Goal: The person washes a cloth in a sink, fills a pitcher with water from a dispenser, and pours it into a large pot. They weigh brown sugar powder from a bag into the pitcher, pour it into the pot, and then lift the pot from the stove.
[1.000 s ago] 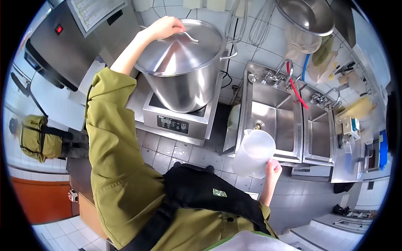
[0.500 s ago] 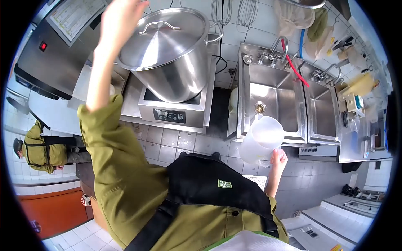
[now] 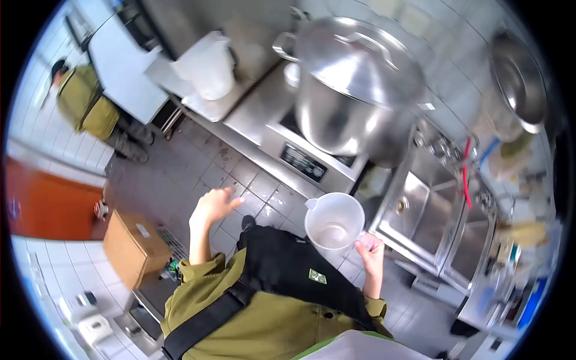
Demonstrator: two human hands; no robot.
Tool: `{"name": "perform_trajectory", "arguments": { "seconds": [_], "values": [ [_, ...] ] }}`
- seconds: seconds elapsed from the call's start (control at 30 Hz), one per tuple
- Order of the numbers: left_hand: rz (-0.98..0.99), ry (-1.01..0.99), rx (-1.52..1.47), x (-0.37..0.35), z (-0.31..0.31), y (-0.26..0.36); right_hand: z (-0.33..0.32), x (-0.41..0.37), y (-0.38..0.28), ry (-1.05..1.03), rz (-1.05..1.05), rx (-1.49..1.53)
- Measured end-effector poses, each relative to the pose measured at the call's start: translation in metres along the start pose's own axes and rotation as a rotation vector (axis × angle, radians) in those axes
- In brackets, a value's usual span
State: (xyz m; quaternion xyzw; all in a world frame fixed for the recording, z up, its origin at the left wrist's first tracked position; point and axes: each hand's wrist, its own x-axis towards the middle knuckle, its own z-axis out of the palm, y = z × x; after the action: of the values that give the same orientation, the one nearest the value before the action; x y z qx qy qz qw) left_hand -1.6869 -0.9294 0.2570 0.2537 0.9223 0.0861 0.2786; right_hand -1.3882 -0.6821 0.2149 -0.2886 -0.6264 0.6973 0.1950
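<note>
A translucent plastic pitcher (image 3: 333, 223) hangs upright in front of my body, its open top facing up and its inside looking empty. My right hand (image 3: 370, 247) is closed round its handle. To the left, my left hand (image 3: 217, 205) is held over the floor with its fingers apart and nothing in them. Beyond both hands a large lidded steel pot (image 3: 342, 117) stands on an induction cooker (image 3: 306, 157); neither hand touches it.
A steel double sink (image 3: 414, 225) is at the right. White containers (image 3: 210, 69) stand on the counter left of the cooker. A cardboard box (image 3: 135, 249) is at the lower left. Another person (image 3: 90, 102) stands by a white table (image 3: 126, 66).
My left hand has come down from beside the pot lid to waist height. The pitcher has moved left, away from the sink, in my right hand. The view has turned left.
</note>
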Motion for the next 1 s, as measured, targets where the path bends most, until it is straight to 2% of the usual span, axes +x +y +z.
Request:
{"name": "perform_trajectory", "arguments": {
  "seconds": [0.13,0.27,0.3,0.37,0.4,0.5,0.67,0.77,0.93,0.97,1.0],
  "values": [
    [-0.137,0.203,-0.169,-0.023,-0.017,-0.110,0.117,0.059,0.010,-0.335,-0.030,-0.081],
    [-0.207,0.449,-0.192,-0.045,-0.044,-0.228,0.272,0.104,0.005,-0.458,-0.059,-0.121],
    [-0.244,0.470,-0.181,-0.051,-0.051,-0.254,0.305,0.116,0.014,-0.476,-0.120,-0.169],
    [-0.312,0.458,-0.175,-0.055,-0.061,-0.304,0.378,0.131,0.006,-0.501,-0.021,-0.041],
    [-0.341,0.448,-0.172,-0.054,-0.067,-0.326,0.410,0.140,0.007,-0.500,-0.042,-0.042],
    [-0.319,0.456,-0.249,-0.034,-0.091,-0.379,0.498,0.169,-0.002,-0.537,-0.046,-0.053],
    [-0.217,0.438,-0.337,0.045,-0.154,-0.439,0.618,0.244,-0.008,-0.517,-0.019,0.131],
    [-0.147,0.439,-0.266,0.111,-0.212,-0.468,0.682,0.307,-0.009,-0.403,-0.003,0.230],
    [0.150,0.567,-0.227,0.238,-0.321,-0.492,0.760,0.433,-0.008,-0.194,-0.162,0.200],
    [0.181,0.558,-0.259,0.264,-0.347,-0.490,0.772,0.460,-0.008,-0.164,-0.084,0.252],
    [0.256,0.583,-0.301,0.291,-0.371,-0.487,0.780,0.488,-0.008,-0.153,-0.122,0.205]
  ]
}}
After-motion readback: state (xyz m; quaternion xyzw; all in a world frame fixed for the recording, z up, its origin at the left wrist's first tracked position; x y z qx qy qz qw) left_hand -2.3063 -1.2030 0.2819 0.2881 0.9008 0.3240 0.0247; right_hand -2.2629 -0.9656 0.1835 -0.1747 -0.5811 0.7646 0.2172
